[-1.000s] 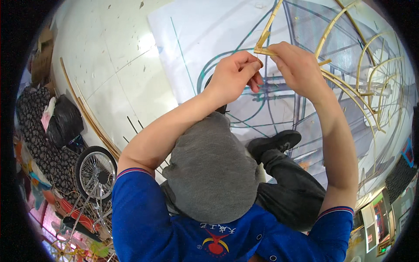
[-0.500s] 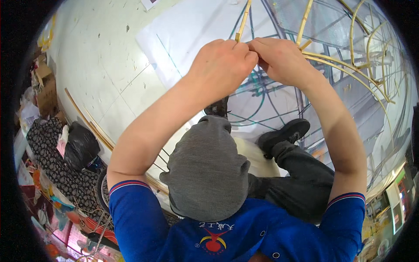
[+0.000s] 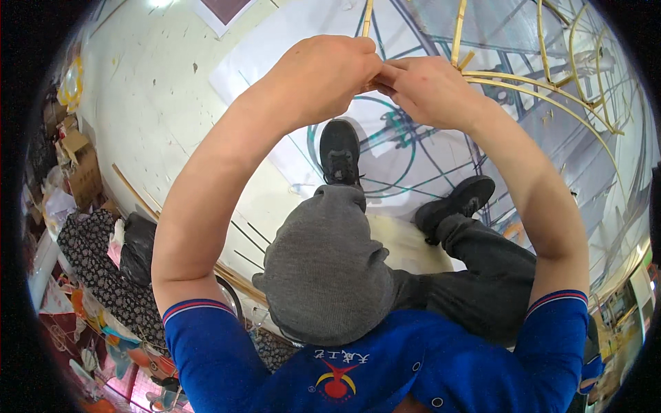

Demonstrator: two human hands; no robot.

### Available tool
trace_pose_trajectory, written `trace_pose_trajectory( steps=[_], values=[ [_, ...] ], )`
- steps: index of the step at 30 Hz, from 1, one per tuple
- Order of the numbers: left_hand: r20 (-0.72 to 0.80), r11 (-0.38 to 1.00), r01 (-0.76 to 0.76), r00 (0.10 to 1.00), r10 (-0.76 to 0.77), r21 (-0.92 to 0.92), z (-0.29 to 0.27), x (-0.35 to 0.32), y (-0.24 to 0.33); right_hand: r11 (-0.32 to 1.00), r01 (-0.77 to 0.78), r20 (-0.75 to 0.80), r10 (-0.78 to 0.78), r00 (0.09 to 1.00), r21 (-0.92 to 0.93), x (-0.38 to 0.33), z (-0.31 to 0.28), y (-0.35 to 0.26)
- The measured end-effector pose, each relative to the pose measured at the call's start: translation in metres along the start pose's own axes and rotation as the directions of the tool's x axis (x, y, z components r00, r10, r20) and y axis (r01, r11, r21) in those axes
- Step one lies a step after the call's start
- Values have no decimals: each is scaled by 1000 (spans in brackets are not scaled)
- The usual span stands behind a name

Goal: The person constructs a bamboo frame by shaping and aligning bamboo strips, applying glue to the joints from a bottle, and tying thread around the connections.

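Both hands meet at the top middle, over a frame of thin, pale bamboo strips [image 3: 530, 88], some bent into curves. My left hand [image 3: 329, 77] is closed with its fingers bent inward; what they pinch is hidden. An upright bamboo strip [image 3: 368, 19] runs down behind it. My right hand [image 3: 441, 95] is closed against the left fingertips, and the frame's curved strips run in behind its knuckles. A short strip end [image 3: 468, 59] sticks out just above that hand. Beneath lies a large white sheet [image 3: 268, 69] with dark and green drawn lines.
My bent legs in grey trousers [image 3: 330, 268] and black shoes [image 3: 339, 148] are below the hands. Long strips [image 3: 131, 184] lie on the floor at left. A black plastic bag [image 3: 138, 251], flowered cloth [image 3: 103, 275] and cardboard box [image 3: 81, 168] crowd the left edge.
My left hand has turned at the wrist and shifted up and left, its elbow swinging outward. The right hand moved slightly left. The view has shifted, showing more of a shoe.
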State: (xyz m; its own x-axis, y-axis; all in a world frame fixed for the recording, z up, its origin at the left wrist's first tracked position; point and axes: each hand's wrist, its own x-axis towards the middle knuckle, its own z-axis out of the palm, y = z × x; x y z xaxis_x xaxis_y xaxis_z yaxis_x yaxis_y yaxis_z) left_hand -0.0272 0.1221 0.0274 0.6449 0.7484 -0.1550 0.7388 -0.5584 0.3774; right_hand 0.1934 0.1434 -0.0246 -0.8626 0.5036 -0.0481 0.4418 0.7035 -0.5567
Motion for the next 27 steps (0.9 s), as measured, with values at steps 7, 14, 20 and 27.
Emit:
trace_pose_trajectory(
  steps=[7,14,20,27],
  values=[
    [40,992,31,999,-27,-123,-4,26,-14,999,53,2,-53,999,14,-6,12,-2],
    [311,696,355,930,-196,-624,9,23,-44,992,107,-25,-106,994,61,-11,8,-4],
    [307,521,399,916,-258,-754,40,-12,-60,991,85,-36,-81,996,106,-13,3,-5],
    [261,99,359,816,-516,-928,95,-60,-6,992,80,-9,-79,997,96,-13,2,-7]
  ],
)
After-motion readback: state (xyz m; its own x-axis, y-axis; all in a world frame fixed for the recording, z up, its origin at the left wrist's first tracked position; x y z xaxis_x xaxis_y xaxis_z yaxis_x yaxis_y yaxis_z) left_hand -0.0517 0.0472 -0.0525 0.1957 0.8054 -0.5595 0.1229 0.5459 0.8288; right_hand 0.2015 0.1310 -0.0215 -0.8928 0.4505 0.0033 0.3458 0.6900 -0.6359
